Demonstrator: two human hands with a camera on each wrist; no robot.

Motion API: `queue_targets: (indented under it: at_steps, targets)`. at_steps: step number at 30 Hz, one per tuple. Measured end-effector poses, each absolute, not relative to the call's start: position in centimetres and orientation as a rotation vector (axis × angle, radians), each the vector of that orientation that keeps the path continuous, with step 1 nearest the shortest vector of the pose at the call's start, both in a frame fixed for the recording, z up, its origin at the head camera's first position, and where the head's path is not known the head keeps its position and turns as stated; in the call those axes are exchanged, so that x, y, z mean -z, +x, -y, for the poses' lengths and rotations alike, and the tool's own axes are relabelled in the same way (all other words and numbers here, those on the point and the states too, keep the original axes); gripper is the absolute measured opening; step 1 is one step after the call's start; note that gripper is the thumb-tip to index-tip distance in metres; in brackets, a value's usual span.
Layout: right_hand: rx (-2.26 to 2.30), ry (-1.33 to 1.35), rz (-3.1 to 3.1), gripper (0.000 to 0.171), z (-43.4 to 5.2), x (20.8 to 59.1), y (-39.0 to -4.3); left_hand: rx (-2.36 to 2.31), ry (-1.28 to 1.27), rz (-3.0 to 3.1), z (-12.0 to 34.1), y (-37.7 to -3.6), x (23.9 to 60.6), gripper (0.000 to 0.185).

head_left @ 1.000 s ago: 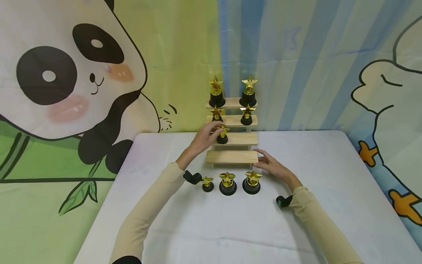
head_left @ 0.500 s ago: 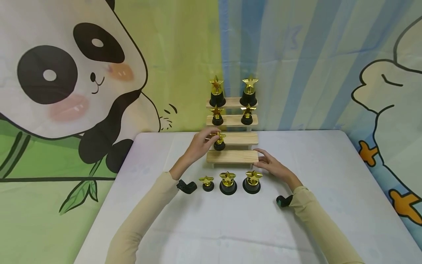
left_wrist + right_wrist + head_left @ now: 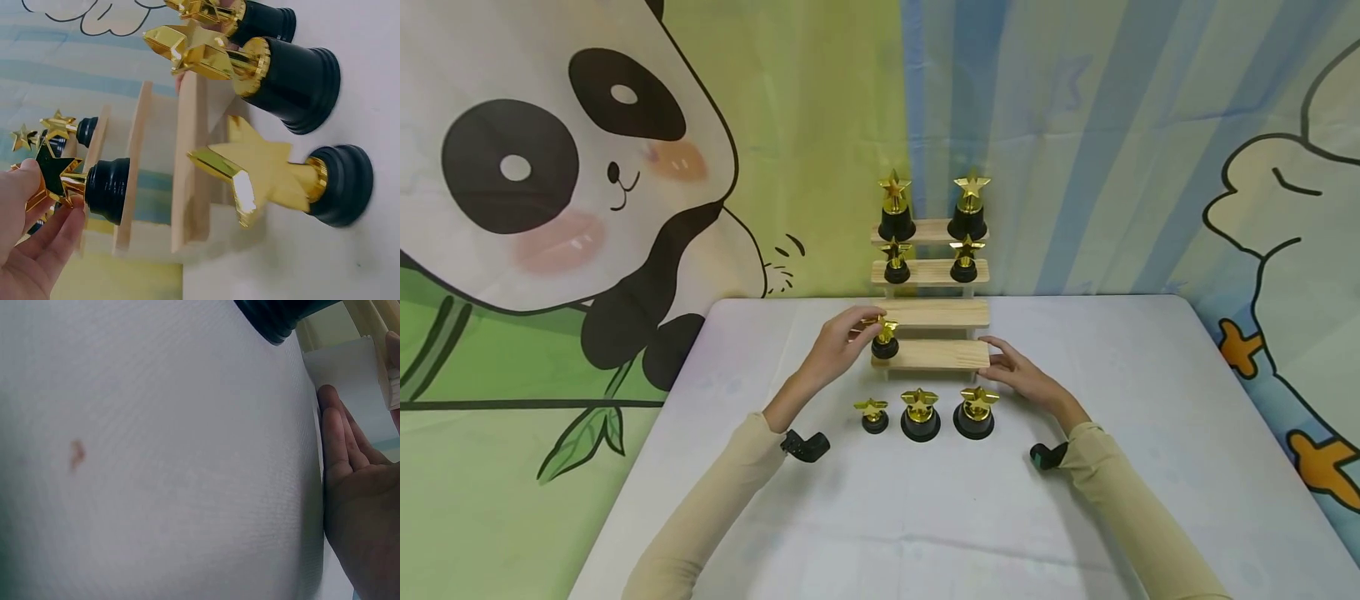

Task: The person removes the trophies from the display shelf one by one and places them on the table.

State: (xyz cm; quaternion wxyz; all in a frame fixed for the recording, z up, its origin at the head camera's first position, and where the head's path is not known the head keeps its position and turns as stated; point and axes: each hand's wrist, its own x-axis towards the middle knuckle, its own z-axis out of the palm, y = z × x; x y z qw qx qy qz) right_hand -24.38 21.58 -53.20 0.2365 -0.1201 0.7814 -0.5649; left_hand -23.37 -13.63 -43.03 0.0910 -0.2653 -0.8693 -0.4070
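Note:
My left hand (image 3: 838, 343) pinches a small gold star trophy (image 3: 885, 340) by its star. Its black base hangs upright at the left end of the stepped wooden display stand (image 3: 936, 356), near the lowest step. In the left wrist view, the thumb and fingers close on the star (image 3: 56, 172). At the other end of the lowest step is my right hand (image 3: 1022, 377), its thumb and index finger holding the step's right end. The right wrist view shows this hand's lower fingers (image 3: 337, 434) stretched out beside the stand's white leg (image 3: 350, 369).
Before the stand, on the white table (image 3: 880, 517), are a small star trophy (image 3: 872, 417) and two larger ones, left (image 3: 920, 415) and right (image 3: 976, 413). Two large trophies (image 3: 968, 208) occupy the top step; two small ones (image 3: 964, 260) stand below them. A printed curtain (image 3: 820, 150) hangs behind.
My left hand has carried the small trophy from the third step down, left and toward me, to the left end of the lowest step. The right hand has stayed in place.

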Motion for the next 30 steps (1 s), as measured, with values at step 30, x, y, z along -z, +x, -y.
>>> queue_targets:
  at_steps: [30]
  targets:
    - [1.555, -0.358, -2.126, 0.075, -21.8, 53.4, -24.5, 1.268, -0.642, 2.604, 20.0, -19.2, 46.8, 0.028]
